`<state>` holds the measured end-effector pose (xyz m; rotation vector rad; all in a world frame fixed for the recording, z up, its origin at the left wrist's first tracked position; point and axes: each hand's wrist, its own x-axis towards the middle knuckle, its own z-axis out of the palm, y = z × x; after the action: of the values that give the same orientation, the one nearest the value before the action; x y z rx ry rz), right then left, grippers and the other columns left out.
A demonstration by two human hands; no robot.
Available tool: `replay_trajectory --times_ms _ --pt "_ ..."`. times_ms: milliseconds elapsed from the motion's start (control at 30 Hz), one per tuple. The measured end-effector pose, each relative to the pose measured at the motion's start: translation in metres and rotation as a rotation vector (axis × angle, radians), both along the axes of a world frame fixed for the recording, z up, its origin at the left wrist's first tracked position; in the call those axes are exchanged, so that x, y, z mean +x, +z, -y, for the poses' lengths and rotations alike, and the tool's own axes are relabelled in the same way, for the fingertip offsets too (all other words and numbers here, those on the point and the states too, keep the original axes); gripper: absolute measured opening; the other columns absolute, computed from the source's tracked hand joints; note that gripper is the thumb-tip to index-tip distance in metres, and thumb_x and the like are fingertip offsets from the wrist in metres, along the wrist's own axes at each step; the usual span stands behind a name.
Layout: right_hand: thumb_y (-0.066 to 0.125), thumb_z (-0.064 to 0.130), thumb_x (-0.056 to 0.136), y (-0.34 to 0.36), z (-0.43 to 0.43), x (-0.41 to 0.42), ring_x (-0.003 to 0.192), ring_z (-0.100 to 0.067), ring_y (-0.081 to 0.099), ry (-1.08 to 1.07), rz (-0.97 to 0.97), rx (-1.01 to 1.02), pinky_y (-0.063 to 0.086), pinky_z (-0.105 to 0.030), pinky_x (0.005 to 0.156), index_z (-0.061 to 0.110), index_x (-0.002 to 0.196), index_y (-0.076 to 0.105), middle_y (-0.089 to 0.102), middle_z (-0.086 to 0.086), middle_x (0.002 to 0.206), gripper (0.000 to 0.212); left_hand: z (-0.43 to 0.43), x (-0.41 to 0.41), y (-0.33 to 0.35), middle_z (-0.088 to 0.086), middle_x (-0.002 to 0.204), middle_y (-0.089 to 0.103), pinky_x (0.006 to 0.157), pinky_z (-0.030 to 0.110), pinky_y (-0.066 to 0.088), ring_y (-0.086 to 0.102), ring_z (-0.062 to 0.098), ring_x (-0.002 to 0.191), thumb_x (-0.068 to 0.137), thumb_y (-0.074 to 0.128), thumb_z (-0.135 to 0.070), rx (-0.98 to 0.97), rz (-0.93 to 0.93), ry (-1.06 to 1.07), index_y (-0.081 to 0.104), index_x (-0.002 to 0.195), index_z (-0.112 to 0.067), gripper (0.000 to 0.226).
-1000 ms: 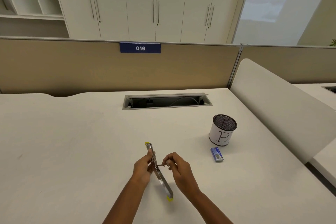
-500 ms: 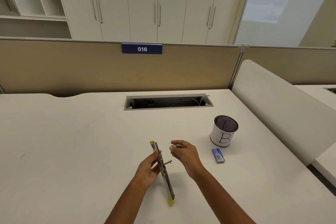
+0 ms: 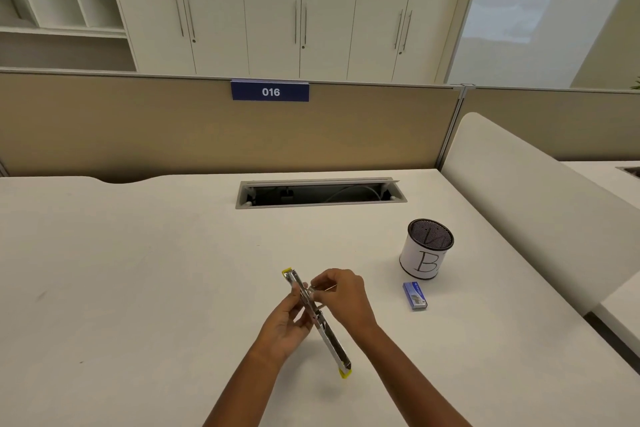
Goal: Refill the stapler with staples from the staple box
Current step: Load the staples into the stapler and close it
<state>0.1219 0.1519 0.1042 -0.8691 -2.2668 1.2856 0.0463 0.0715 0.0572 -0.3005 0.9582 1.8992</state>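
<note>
The stapler (image 3: 330, 340) is swung fully open into one long metal strip with yellow tips, held tilted above the white desk (image 3: 138, 288). My left hand (image 3: 287, 319) grips it from the left, about its middle. My right hand (image 3: 341, 295) is at the upper half of the stapler, fingertips pinched on a thin strip of staples (image 3: 325, 288) against the open channel. The small blue staple box (image 3: 415, 295) lies on the desk to the right, apart from both hands.
A black mesh pen cup (image 3: 426, 248) wrapped in white paper marked "B" stands behind the staple box. An open cable slot (image 3: 320, 193) is set into the desk further back. A beige partition (image 3: 173, 135) closes the far edge, a white rounded divider (image 3: 526, 204) the right.
My right hand had drawn away to the right with the staples half a second ago; it is now back at the upper part of the stapler. The left hand keeps its hold.
</note>
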Motion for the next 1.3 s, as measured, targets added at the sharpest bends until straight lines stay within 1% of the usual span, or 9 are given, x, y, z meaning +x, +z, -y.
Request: replay_trajectory --times_ms 167,333,467,567,700,833,933,1167,1300 --pt "0.069 0.000 0.072 0.000 0.005 0.002 0.071 -0.016 0.062 0.008 0.043 0.014 0.052 -0.020 0.063 0.000 0.088 0.070 0.072 -0.019 0.089 0.016 -0.003 0.003 -0.003 0.010 0.075 0.060 0.073 0.037 0.051 0.057 0.023 0.074 0.088 0.058 -0.021 0.027 0.043 0.021 0.065 0.076 -0.003 0.023" --pt "0.069 0.001 0.071 0.000 0.010 0.005 0.074 -0.020 0.066 -0.050 0.039 0.015 0.056 -0.029 0.071 0.002 0.086 0.070 0.072 -0.016 0.087 0.015 -0.004 0.006 -0.003 0.007 0.054 0.070 0.053 0.033 0.059 0.059 0.023 0.075 0.088 0.057 -0.022 0.045 0.036 -0.001 0.065 0.077 -0.004 0.022" --pt "0.069 0.005 0.072 -0.001 0.014 0.007 0.073 -0.019 0.066 -0.094 0.031 0.013 0.057 -0.032 0.071 0.005 0.086 0.069 0.071 -0.014 0.085 0.013 -0.005 0.009 0.000 0.011 0.066 0.071 0.048 0.033 0.060 0.059 0.025 0.076 0.090 0.055 -0.020 0.051 0.057 -0.005 0.064 0.079 -0.003 0.022" --pt "0.069 0.005 0.072 0.000 0.013 0.007 0.077 -0.022 0.067 -0.087 0.063 0.022 0.057 -0.033 0.072 0.006 0.085 0.069 0.071 -0.013 0.085 0.014 -0.005 0.010 -0.001 0.011 0.078 0.065 0.049 0.032 0.059 0.059 0.024 0.077 0.090 0.054 -0.020 0.037 0.057 -0.013 0.064 0.080 -0.004 0.022" --pt "0.071 0.006 0.072 0.000 0.013 0.007 0.071 -0.019 0.064 -0.059 0.089 0.047 0.056 -0.031 0.070 0.005 0.085 0.068 0.071 -0.014 0.085 0.014 -0.005 0.011 -0.001 0.009 0.056 0.072 0.048 0.031 0.059 0.060 0.024 0.076 0.090 0.055 -0.020 0.040 0.048 -0.017 0.064 0.080 -0.003 0.022" --pt "0.073 0.008 0.071 0.000 0.013 0.006 0.073 -0.021 0.065 -0.053 0.101 0.042 0.056 -0.030 0.068 0.006 0.084 0.066 0.069 -0.015 0.088 0.015 -0.004 0.012 0.000 0.007 0.052 0.071 0.049 0.030 0.059 0.063 0.022 0.067 0.090 0.055 -0.021 0.018 0.035 -0.026 0.065 0.077 -0.004 0.023" --pt "0.075 0.010 0.070 0.000 0.011 0.004 0.072 -0.024 0.067 -0.044 0.144 0.074 0.052 -0.026 0.063 0.006 0.082 0.066 0.070 -0.015 0.087 0.016 -0.005 0.014 -0.002 0.005 0.042 0.065 0.059 0.036 0.054 0.056 0.021 0.065 0.091 0.054 -0.015 0.000 0.046 -0.001 0.064 0.073 -0.005 0.023" --pt "0.070 0.018 0.075 -0.002 0.008 0.003 0.073 -0.023 0.066 0.036 0.218 0.155 0.052 -0.026 0.066 0.006 0.087 0.070 0.072 -0.014 0.089 0.016 -0.004 0.012 -0.007 0.006 0.043 0.060 0.065 0.035 0.047 0.051 0.019 0.065 0.090 0.056 -0.014 -0.040 0.048 -0.001 0.064 0.071 -0.004 0.022" --pt "0.052 0.038 0.090 0.000 0.005 0.008 0.049 -0.008 0.049 0.182 0.274 0.213 0.032 -0.016 0.047 0.010 0.079 0.070 0.058 0.002 0.057 0.035 -0.002 0.010 -0.013 0.006 0.047 0.060 0.050 0.032 0.055 0.053 0.020 0.064 0.090 0.056 -0.022 -0.048 0.027 -0.039 0.063 0.074 -0.002 0.026"
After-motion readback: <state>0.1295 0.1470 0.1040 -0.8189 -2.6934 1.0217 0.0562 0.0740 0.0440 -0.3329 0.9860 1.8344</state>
